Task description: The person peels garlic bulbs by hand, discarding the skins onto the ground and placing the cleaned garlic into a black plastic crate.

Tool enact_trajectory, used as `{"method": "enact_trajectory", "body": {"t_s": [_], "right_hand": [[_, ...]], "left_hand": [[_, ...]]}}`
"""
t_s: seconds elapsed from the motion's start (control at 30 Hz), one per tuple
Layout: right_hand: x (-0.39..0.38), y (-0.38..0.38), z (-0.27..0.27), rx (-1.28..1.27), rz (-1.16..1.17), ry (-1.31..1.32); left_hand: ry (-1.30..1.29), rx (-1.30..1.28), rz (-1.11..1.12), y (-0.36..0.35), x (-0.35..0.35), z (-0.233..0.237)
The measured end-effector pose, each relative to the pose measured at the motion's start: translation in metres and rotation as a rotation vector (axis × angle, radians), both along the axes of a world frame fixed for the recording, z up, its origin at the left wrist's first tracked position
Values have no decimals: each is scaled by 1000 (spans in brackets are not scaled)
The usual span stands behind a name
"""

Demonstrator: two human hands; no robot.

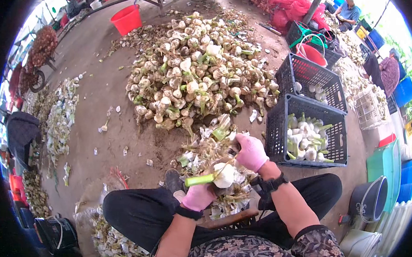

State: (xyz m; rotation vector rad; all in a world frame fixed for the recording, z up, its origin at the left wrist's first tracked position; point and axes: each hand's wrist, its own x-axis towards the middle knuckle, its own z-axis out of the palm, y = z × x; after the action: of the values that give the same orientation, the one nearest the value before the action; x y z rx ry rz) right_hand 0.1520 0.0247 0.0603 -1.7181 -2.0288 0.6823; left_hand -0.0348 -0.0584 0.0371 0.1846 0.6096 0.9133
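Observation:
Both my hands wear pink gloves. My left hand [198, 197] is closed around a white garlic bulb [224, 176], whose thick green stem points left. Up and to the right of it, my right hand [251, 152] has its fingers curled together, apart from the bulb. A dark bit shows at those fingertips, too small to name. Beneath both hands lies a heap of peeled skins and leaves [204, 154]. Beyond it rises a large pile of untrimmed garlic [190, 76] with roots and stems.
At right stand two black crates, the nearer crate [306, 164] holding cleaned garlic, the farther crate [290, 70] a few bulbs. A red bucket [126, 19] stands behind the pile. Two people sit at upper right. A dark bucket [369, 200] stands at far right.

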Motion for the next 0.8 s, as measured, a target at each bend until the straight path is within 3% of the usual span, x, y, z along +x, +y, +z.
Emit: {"method": "enact_trajectory", "body": {"t_s": [0.1, 0.17, 0.2, 0.27, 0.4, 0.47, 0.53, 0.6, 0.8], "right_hand": [[14, -2, -18, -72, 26, -69], [17, -12, -7, 252, 105, -29], [19, -14, 1, 251, 104, -31], [22, -20, 28, -145, 103, 430], [12, -31, 68, -235, 125, 630], [6, -34, 77, -283, 98, 633], [6, -33, 63, -25, 325, 338], [1, -34, 60, 5, 337, 356], [-3, -34, 61, 78, 381, 127]], "left_hand": [[-212, -36, 17, 1, -4, -17], [-122, 61, 6, 3, -5, -16], [-28, 164, -17, 7, -4, -13], [116, 224, -20, 8, 0, 3], [42, 246, 28, 12, 8, 17], [143, 318, 2, 13, 9, 17], [222, 322, -11, 14, 8, 21], [382, 331, -33, 14, 6, 24], [455, 360, -52, 11, 2, 11]]}}
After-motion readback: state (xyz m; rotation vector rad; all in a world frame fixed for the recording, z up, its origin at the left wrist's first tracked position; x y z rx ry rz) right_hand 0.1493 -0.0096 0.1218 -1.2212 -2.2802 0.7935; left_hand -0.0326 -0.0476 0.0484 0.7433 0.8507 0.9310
